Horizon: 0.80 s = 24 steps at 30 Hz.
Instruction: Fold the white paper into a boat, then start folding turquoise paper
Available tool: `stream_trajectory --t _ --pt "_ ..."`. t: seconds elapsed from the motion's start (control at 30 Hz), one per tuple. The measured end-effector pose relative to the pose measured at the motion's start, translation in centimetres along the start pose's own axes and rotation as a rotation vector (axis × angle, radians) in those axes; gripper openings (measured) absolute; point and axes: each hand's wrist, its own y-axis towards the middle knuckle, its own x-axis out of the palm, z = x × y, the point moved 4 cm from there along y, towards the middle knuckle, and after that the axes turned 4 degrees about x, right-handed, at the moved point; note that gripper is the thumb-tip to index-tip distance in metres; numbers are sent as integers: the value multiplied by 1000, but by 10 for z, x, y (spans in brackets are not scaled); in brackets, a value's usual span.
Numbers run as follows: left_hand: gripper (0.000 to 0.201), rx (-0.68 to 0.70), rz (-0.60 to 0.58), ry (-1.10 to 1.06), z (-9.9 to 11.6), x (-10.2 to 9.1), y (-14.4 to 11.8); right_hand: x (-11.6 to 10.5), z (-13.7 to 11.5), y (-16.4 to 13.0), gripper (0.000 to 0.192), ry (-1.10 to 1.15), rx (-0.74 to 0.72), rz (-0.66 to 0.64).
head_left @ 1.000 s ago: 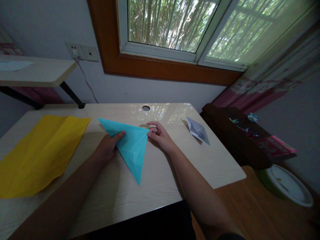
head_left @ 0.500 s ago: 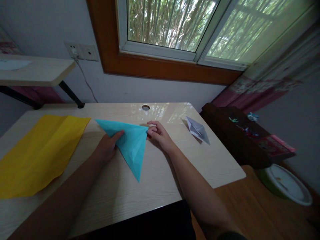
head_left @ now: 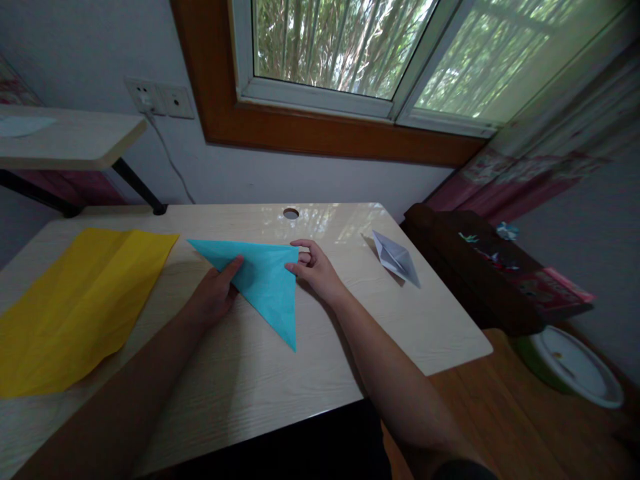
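Observation:
A blue paper folded into a triangle [head_left: 265, 283] lies flat on the pale wooden desk [head_left: 310, 360], its long point toward me. My left hand [head_left: 215, 293] rests on the triangle's left edge, thumb pressed on top of the paper. My right hand [head_left: 315, 267] pinches the triangle's far right corner between thumb and fingers. A large yellow creased sheet [head_left: 80, 300] lies to the left. A small white folded paper boat [head_left: 396, 258] sits to the right, apart from both hands.
A cable hole [head_left: 291, 213] is near the desk's far edge. A dark low cabinet [head_left: 490, 273] stands right of the desk, with a green-rimmed white basin [head_left: 575, 367] on the floor. A side shelf [head_left: 70, 137] and wall sockets [head_left: 157, 99] are at left.
The blue triangle has turned and settled flatter on the desk; its near point swung to the right. My right hand shifted onto the far right corner. My left hand stayed on the left edge.

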Motion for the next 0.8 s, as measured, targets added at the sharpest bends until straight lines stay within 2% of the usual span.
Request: stream_trajectory --t 0.17,0.33,0.47,0.8 --pt "19 -8 41 -49 4 -3 2 -1 0 2 58 1 -37 17" --pt "24 40 37 -142 4 -6 8 3 7 1 68 -35 18 -77" --pt "25 70 59 -207 6 -10 11 5 9 -1 66 -86 58 -139" --pt "19 93 112 -191 10 -10 11 2 2 0 59 -100 -17 -97"
